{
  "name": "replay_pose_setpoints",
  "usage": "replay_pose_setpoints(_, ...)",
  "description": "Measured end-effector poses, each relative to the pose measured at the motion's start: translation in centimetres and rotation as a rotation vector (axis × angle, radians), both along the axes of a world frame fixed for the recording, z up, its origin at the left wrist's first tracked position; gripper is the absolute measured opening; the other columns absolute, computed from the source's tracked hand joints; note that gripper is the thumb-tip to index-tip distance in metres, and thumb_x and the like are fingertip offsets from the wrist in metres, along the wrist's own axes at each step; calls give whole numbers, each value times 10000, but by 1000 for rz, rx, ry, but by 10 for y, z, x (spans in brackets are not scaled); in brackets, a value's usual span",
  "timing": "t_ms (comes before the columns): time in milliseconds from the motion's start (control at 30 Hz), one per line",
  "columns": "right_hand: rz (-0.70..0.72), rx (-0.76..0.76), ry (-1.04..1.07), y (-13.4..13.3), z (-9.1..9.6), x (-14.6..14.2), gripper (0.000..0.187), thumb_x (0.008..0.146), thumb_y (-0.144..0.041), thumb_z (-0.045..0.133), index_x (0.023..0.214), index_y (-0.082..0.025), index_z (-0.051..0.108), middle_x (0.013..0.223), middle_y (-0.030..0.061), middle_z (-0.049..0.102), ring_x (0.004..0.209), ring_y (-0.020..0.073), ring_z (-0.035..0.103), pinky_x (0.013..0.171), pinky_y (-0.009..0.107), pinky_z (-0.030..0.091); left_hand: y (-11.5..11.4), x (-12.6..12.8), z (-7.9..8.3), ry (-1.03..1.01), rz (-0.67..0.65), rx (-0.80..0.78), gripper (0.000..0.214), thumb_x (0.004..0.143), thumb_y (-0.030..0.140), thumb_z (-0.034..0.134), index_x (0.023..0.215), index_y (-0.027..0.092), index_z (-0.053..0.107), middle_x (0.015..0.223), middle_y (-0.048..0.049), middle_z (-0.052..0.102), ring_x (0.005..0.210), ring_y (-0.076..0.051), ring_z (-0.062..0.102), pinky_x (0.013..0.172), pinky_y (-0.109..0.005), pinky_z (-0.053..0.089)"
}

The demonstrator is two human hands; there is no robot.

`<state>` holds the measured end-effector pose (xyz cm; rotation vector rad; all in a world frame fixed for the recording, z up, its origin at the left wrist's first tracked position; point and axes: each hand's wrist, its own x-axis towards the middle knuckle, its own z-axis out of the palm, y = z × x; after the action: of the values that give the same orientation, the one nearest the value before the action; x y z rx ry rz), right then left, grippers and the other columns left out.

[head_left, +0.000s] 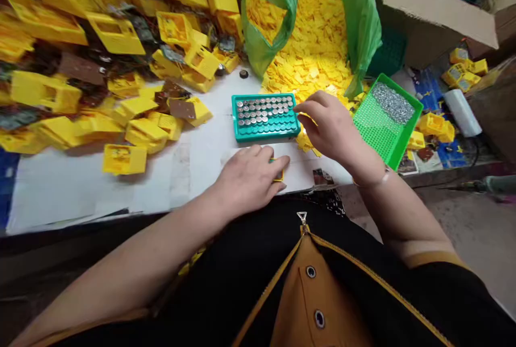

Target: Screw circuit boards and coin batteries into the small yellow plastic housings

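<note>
My left hand lies at the table's front edge, its fingers closed around a small yellow plastic casing mostly hidden beneath them. Just ahead stands a teal tray with rows of round silver button cells; some slots at its front right hold none. My right hand hovers at the tray's right end, thumb and index finger drawn together in a pinch. Whatever sits between those fingertips is too small to make out.
Yellow plastic housings with wired parts heap up on the left. Behind the tray, a green plastic bag spills small yellow pieces. A green perforated basket of small metal parts and a cardboard box stand right.
</note>
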<state>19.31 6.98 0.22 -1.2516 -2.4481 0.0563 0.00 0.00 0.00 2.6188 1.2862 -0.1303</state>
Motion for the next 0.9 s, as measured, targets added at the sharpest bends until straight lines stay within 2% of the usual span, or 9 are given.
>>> replay_pose_setpoints(200,54,-138,-207,36,-18,-26,233,925,-134,437,899,-125,668,923,123,615,833,213,493,788,347,410,1,-21,-12,-604,245,-389,491,804,431,646,1216,173,576,1115,-109,629,1008,-257,610,899,-411,493)
replay_pose_setpoints(367,41,-170,-223,36,-14,-27,221,902,-107,446,851,-116,661,878,128,617,801,210,483,762,355,397,11,-17,-22,-1210,495,-1075,551,732,483,731,1151,167,566,952,-60,650,786,-181,654,728,-331,539)
replay_pose_setpoints(433,49,-178,-147,33,-12,-26,232,888,-84,441,821,-126,659,858,118,619,802,204,490,768,356,396,12,-13,-25,-1414,564,-1303,531,778,501,697,1183,190,552,929,-51,660,728,-171,680,673,-308,548)
replay_pose_setpoints(500,3,-194,92,24,-9,-25,209,895,-119,465,838,-137,665,848,97,628,817,192,519,782,351,412,11,-11,-28,-1560,655,-1422,501,813,464,681,1226,216,542,991,-59,677,741,-175,707,672,-293,562)
replay_pose_setpoints(567,-74,-327,421,8,-6,-22,148,889,-194,530,866,-148,669,844,71,648,815,169,561,772,331,443,11,-10,-30,-1660,737,-1452,487,831,382,685,1270,227,538,1082,-71,681,831,-190,723,756,-304,576)
replay_pose_setpoints(633,-118,-619,673,-10,-2,-20,126,846,-270,610,861,-158,667,826,45,670,777,145,593,733,304,474,10,-10,-32,-1723,779,-1454,487,845,305,674,1307,234,540,1146,-75,678,924,-205,717,851,-336,571)
replay_pose_setpoints(733,-149,-1026,796,-32,0,-19,197,789,-353,664,832,-160,655,790,27,681,708,125,604,667,281,493,8,-7,-39,-1748,763,-1397,479,842,242,673,1311,255,578,1213,-68,669,1002,-197,688,918,-363,553)
replay_pose_setpoints(800,-189,-1064,770,-41,-1,-20,180,782,-336,658,782,-158,640,737,13,667,652,110,582,614,260,470,6,-4,-43,-1725,722,-1290,455,824,235,699,1272,275,625,1262,-51,652,1052,-183,657,931,-330,544)
replay_pose_setpoints(900,-252,-852,677,-46,-4,-23,97,769,-241,657,714,-164,635,695,-7,657,625,91,549,607,247,427,4,-2,-47,-1682,676,-1211,440,795,243,735,1226,302,662,1275,-32,646,992,-155,654,854,-280,565)
